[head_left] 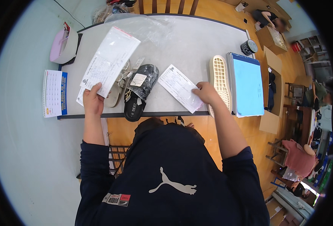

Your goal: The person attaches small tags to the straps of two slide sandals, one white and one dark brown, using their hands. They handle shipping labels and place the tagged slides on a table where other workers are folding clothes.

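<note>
My left hand (93,100) is closed on the lower end of a white form pad (112,56), lifted over the left part of the table. A second white form pad (179,87) lies slantwise near the front edge, its right corner pinched by my right hand (206,93). Between the pads sits a black sandal (144,81) with a white tag, partly wrapped in clear plastic, its toe past the table edge. A beige sandal (115,94) beside it is largely hidden by the raised pad. Close to my right hand lies a cream shoe sole (220,75), tread up.
Blue folders (248,88) are stacked at the table's right, with a dark round tin (249,47) behind. Clear plastic (147,28) covers the far left. A desk calendar (53,92) and a pink-and-white bin (64,47) stand left. An open carton (273,90) is beyond the right edge.
</note>
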Action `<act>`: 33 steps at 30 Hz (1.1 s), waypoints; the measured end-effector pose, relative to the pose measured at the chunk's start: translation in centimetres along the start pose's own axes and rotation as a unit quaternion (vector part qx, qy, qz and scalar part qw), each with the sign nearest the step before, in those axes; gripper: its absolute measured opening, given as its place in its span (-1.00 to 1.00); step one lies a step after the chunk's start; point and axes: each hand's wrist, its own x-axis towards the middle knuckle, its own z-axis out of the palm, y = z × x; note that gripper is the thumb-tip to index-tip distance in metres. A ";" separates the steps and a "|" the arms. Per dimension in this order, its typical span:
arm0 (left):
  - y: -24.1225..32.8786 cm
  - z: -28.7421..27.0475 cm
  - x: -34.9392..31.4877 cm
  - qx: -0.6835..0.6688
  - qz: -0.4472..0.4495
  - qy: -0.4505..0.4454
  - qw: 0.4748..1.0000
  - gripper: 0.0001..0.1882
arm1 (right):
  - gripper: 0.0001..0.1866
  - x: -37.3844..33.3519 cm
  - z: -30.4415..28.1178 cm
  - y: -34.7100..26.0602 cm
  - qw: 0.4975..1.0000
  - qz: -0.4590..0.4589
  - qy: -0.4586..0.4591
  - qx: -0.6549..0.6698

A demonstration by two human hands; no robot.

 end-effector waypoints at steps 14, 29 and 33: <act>7.9 -7.1 3.7 -0.090 0.110 0.038 0.989 -0.61 | -0.68 -3.3 -5.5 4.0 0.891 -0.083 0.241 0.374; 6.7 -15.7 -6.8 -0.115 0.143 0.270 0.945 -0.55 | -0.52 -3.7 19.2 -29.6 0.814 -0.554 -0.068 -0.158; 5.6 -18.4 -13.8 -0.129 0.157 0.370 0.907 -0.55 | -0.30 -3.8 26.2 -32.6 0.794 -0.554 0.088 -0.233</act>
